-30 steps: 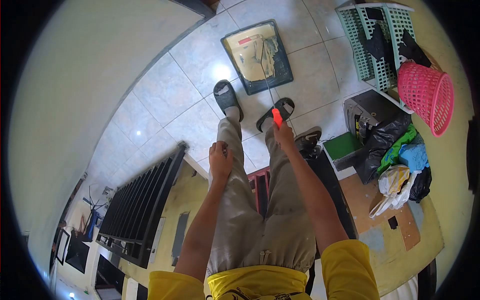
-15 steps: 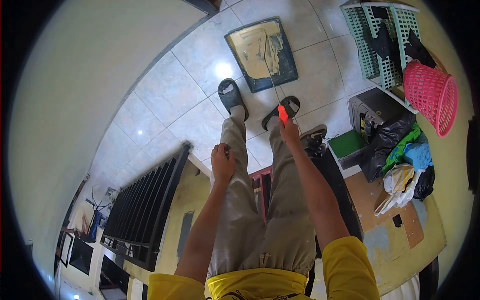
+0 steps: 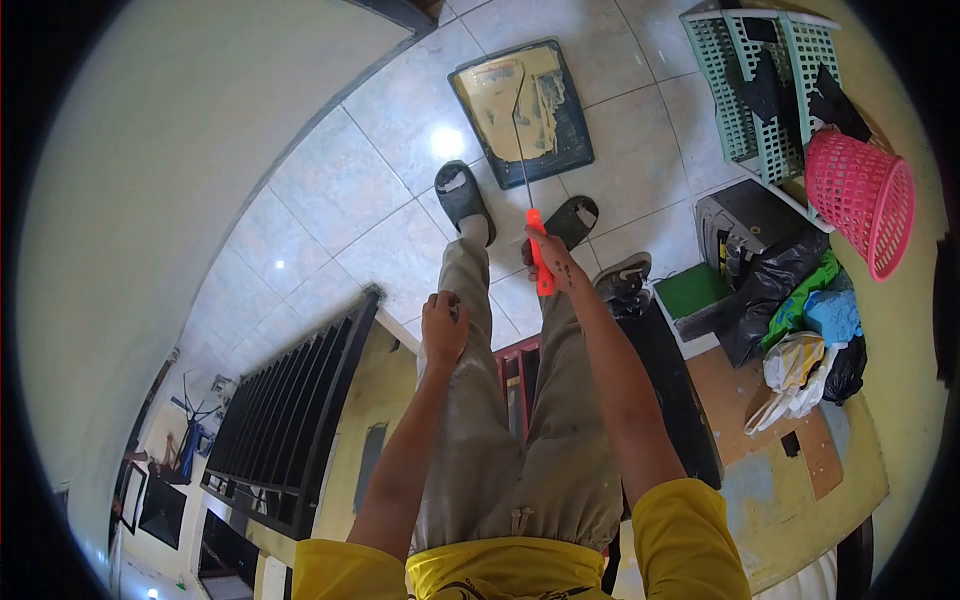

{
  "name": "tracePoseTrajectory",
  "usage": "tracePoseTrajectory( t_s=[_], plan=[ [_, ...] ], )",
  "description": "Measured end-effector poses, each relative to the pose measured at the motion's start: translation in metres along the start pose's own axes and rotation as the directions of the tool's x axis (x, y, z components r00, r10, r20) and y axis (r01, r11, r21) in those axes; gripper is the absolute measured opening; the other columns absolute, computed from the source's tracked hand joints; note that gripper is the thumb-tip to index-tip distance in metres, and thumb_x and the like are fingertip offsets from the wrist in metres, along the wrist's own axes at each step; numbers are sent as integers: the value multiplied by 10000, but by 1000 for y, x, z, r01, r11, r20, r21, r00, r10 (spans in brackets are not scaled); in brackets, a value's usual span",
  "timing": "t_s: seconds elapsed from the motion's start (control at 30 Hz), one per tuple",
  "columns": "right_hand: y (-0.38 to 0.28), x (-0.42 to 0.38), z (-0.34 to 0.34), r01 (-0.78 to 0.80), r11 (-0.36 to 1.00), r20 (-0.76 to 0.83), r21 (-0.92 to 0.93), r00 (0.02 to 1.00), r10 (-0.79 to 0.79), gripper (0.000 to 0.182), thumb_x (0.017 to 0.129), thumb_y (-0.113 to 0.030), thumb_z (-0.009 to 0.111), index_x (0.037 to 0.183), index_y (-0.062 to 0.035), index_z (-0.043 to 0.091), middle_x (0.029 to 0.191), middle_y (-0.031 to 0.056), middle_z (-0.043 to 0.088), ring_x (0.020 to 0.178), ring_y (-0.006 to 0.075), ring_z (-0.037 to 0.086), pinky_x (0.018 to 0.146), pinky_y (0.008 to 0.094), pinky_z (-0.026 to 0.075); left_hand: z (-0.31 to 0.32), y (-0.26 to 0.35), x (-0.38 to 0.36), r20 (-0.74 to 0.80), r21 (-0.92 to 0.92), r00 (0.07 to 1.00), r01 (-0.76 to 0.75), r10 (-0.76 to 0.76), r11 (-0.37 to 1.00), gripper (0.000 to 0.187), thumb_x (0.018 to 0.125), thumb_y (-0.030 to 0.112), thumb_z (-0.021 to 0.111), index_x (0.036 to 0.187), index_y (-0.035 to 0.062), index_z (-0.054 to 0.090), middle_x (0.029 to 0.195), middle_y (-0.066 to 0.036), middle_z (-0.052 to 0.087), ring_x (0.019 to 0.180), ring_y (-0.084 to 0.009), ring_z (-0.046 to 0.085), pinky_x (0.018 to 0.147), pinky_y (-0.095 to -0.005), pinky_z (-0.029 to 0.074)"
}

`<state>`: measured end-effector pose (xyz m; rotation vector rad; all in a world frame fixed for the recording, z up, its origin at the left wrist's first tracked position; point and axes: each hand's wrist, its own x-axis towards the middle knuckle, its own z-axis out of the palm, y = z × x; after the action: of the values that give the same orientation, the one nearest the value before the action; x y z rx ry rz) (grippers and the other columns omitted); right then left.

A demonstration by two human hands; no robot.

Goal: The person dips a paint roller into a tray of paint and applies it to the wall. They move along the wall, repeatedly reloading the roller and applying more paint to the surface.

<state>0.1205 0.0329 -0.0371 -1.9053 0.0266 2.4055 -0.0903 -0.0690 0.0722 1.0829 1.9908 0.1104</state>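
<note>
I look straight down my legs to a tiled floor. My right hand [image 3: 555, 268] grips the orange handle [image 3: 540, 262] of a paint roller whose thin metal rod runs down into a dark paint tray [image 3: 521, 110] smeared with cream paint. The roller end lies in the tray; its sleeve is hard to make out. My left hand [image 3: 443, 325] rests against my left thigh, fingers curled on a small object I cannot identify. Both feet wear dark slides [image 3: 462, 200] just in front of the tray.
A cream wall [image 3: 150, 180] fills the left side. Black metal bars [image 3: 290, 400] lie below left. At right stand a green plastic rack [image 3: 760, 90], a pink basket [image 3: 860, 195], a grey box [image 3: 745, 215] and bags [image 3: 800, 320]. A spare shoe [image 3: 622, 280] sits near my right foot.
My right hand has pulled the orange handle back toward me and tilted it, so more of the handle shows. The roller's rod has swung left in the tray. My left hand has stayed put.
</note>
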Motion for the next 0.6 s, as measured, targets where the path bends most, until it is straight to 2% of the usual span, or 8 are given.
tracePoseTrajectory(
  t_s=[0.1, 0.2, 0.3, 0.4, 0.5, 0.6],
  plan=[
    [0, -6, -14, 18, 1000, 14, -9, 1000, -18, 435, 854, -490, 561, 733, -78, 491, 513, 16, 436, 418, 155, 458, 382, 316, 376, 4, -4, 1, -13, 12, 1000, -26, 26, 1000, 191, 767, 114, 593, 926, 12, 568, 897, -157, 568, 863, -334, 532, 770, -422, 439],
    [30, 12, -44, 140, 977, -161, -158, 973, -165, 496, 843, -540, 558, 682, -75, 495, 500, 14, 444, 409, 156, 461, 387, 306, 371, -1, 3, 4, -16, -2, 1000, -18, 18, 1000, 196, 764, 111, 594, 932, 13, 570, 909, -158, 570, 871, -337, 532, 774, -425, 441],
    [60, 10, -70, 62, 926, -284, -373, 942, -178, 518, 820, -558, 560, 745, -46, 567, 598, 38, 504, 446, 158, 490, 387, 319, 374, 0, 0, 6, -12, -19, 1000, -10, 10, 1000, 202, 762, 114, 599, 935, 13, 573, 916, -159, 572, 876, -338, 533, 773, -427, 444],
    [39, -7, -74, -19, 944, -220, -329, 974, -57, 556, 824, -610, 529, 727, -62, 548, 586, 33, 499, 422, 160, 472, 365, 319, 364, -3, 4, 9, -6, -15, 1000, -5, 5, 1000, 210, 761, 118, 605, 939, 12, 574, 919, -159, 572, 880, -340, 535, 771, -429, 446],
    [2, -2, -69, 48, 939, -161, -340, 981, -109, 584, 821, -645, 511, 686, -77, 513, 544, 24, 474, 407, 155, 460, 362, 317, 365, -5, 5, 11, 8, -10, 1000, 2, -2, 1000, 213, 759, 119, 610, 941, 13, 578, 918, -159, 576, 878, -340, 538, 771, -430, 449],
    [-28, 2, -72, -35, 980, -43, -195, 999, 27, 604, 804, -667, 517, 658, -83, 480, 504, 12, 444, 395, 152, 448, 359, 325, 368, -2, 1, 10, 8, 4, 1000, 21, -21, 1000, 200, 769, 139, 607, 931, 23, 588, 916, -158, 579, 878, -342, 541, 774, -434, 450]
  ],
)
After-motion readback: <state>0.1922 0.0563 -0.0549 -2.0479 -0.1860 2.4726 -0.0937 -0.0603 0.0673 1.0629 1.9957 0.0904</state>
